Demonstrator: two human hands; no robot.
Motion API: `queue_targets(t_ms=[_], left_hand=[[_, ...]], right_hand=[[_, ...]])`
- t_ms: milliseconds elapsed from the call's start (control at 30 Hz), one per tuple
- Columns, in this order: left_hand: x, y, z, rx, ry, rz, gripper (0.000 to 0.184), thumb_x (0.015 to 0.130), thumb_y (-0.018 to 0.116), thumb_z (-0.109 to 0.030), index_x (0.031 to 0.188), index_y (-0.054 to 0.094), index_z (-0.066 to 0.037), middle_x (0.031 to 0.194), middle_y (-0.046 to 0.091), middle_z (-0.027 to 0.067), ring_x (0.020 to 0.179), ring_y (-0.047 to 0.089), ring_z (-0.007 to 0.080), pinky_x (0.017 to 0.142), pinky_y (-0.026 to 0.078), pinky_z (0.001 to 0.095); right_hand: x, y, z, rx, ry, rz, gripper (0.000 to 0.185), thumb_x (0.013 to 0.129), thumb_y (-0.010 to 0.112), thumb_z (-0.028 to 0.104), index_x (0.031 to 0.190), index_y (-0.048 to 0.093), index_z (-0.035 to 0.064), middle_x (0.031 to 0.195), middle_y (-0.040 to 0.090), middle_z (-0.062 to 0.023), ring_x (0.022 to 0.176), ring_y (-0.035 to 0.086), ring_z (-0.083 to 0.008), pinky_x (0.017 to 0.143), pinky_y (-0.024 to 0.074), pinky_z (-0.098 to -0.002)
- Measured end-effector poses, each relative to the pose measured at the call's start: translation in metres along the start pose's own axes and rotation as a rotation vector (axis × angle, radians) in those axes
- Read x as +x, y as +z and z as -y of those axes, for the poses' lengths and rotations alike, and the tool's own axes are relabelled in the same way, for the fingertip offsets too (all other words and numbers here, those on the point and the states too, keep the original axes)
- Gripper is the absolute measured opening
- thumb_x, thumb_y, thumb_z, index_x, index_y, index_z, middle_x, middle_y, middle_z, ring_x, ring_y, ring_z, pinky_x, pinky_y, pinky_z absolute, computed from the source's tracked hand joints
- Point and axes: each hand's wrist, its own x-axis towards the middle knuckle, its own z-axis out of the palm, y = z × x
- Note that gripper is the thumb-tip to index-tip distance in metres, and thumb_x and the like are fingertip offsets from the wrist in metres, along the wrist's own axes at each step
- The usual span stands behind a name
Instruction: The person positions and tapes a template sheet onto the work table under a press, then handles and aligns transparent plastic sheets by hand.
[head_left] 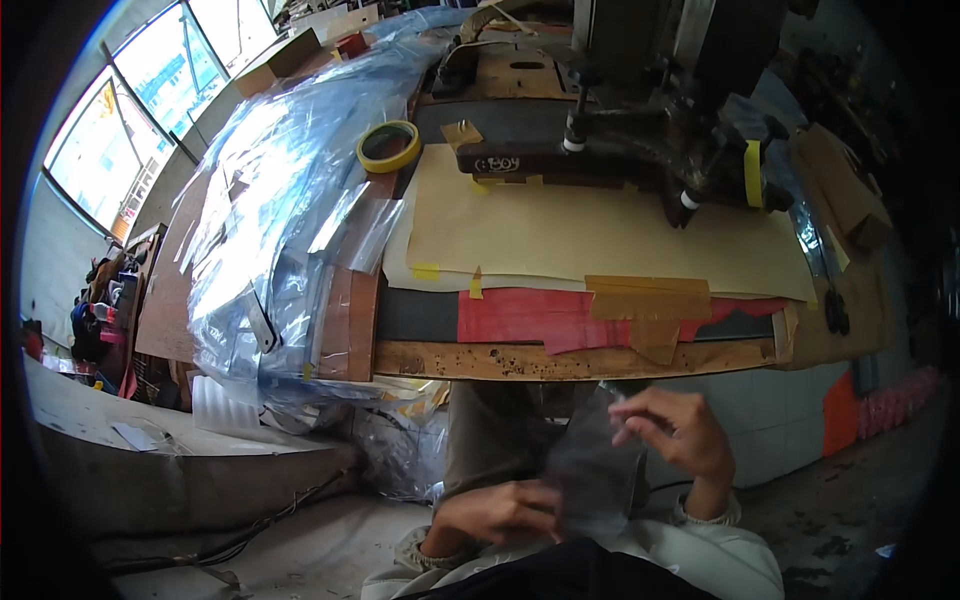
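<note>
Right hand [680, 435] looks to have the clear film [595, 485] pinched near its top, lower center of the frame. Left hand [510, 510] is by its left side, too blurry to tell if it's gripping. I'd use light, even tension so it doesn't crease. Bench edge [560, 362] sits just above, so work lower, nearer the lap.

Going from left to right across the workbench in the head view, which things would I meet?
Slim metal tool, yellow tape roll, red sheet, black-handled scissors.
</note>
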Motion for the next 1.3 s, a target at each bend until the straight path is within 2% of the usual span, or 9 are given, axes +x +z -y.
queue_targets(t_ms=[33,167,267,367,533,633,833,1033,1300], left_hand=[[-0.003,0.003,0.001,-0.018,0.024,0.008,0.011,0.08,0.062,-0.004,0.09,0.063,0.0,0.095,0.059,0.0117,0.087,0.06,0.0286,0.077,0.045,0.0381],[0.004,0.001,-0.001,-0.147,0.116,0.044,0.014,0.08,0.058,-0.001,0.093,0.062,-0.001,0.094,0.057,0.0091,0.087,0.058,0.0258,0.074,0.044,0.0365],[0.009,0.0,-0.002,-0.146,0.117,0.025,0.013,0.081,0.056,0.001,0.093,0.062,-0.001,0.093,0.057,0.0099,0.087,0.059,0.0268,0.072,0.045,0.0374],[0.012,0.0,-0.005,-0.151,0.051,0.029,0.014,0.081,0.055,0.003,0.093,0.061,0.001,0.092,0.057,0.0109,0.087,0.059,0.0277,0.072,0.047,0.0376],[0.013,0.007,-0.003,-0.206,0.07,0.008,0.016,0.079,0.055,0.005,0.094,0.06,0.002,0.093,0.057,0.0116,0.088,0.059,0.0281,0.072,0.047,0.0377],[0.011,0.009,0.0,-0.225,0.074,0.003,0.017,0.078,0.055,0.006,0.094,0.06,0.002,0.094,0.057,0.0121,0.088,0.059,0.0284,0.073,0.047,0.0378],[0.006,0.005,0.003,-0.21,0.093,0.013,0.02,0.082,0.054,0.005,0.097,0.065,-0.001,0.096,0.058,0.0116,0.089,0.06,0.0275,0.073,0.048,0.0361],[0.007,0.005,0.0,-0.224,0.102,0.017,0.02,0.082,0.053,0.006,0.097,0.065,-0.001,0.096,0.058,0.0113,0.089,0.061,0.0271,0.073,0.049,0.0359],[0.017,0.003,0.003,-0.251,0.092,0.072,0.02,0.083,0.052,0.006,0.098,0.064,0.0,0.095,0.058,0.0114,0.088,0.061,0.0271,0.072,0.048,0.0361]], right_hand=[[-0.005,0.003,-0.006,0.018,0.058,0.068,0.029,0.084,0.063,0.009,0.112,0.06,0.0017,0.095,0.065,-0.0146,0.08,0.068,-0.0229,0.073,0.054,-0.0328],[-0.011,0.029,-0.027,-0.424,0.108,0.236,0.031,0.087,0.06,0.028,0.111,0.062,0.0073,0.09,0.06,-0.0119,0.085,0.062,-0.0292,0.074,0.0516,-0.0384],[0.005,0.022,0.0,-0.572,-0.052,0.219,0.028,0.086,0.062,0.025,0.11,0.062,0.0105,0.093,0.059,-0.0109,0.088,0.061,-0.0277,0.075,0.0515,-0.0381],[0.037,0.011,0.038,-0.465,-0.181,0.039,0.029,0.084,0.063,0.024,0.11,0.061,0.0099,0.095,0.057,-0.0107,0.094,0.059,-0.0267,0.078,0.051,-0.0377],[0.126,0.036,0.037,-0.639,-0.422,-0.251,0.046,0.084,0.064,0.028,0.122,0.052,0.0074,0.128,0.05,-0.0142,0.121,0.046,-0.0278,0.098,0.042,-0.039],[0.167,0.061,0.032,-0.746,-0.307,-0.195,0.061,0.085,0.06,0.039,0.136,0.042,0.0096,0.144,0.033,-0.018,0.134,0.031,-0.0345,0.103,0.0356,-0.0489],[0.194,0.081,0.039,-0.858,-0.012,-0.131,0.078,0.083,0.047,0.062,0.142,0.033,0.0122,0.149,0.027,-0.0136,0.136,0.022,-0.0417,0.099,0.0249,-0.0708],[0.196,0.077,0.039,-0.75,0.049,-0.053,0.075,0.084,0.048,0.061,0.142,0.034,0.0155,0.151,0.026,-0.0036,0.138,0.019,-0.0392,0.1,0.0191,-0.0732],[0.194,0.074,0.043,-0.796,0.024,-0.054,0.073,0.086,0.045,0.06,0.141,0.035,0.0137,0.149,0.029,-0.0066,0.136,0.024,-0.0414,0.099,0.0247,-0.0707]])
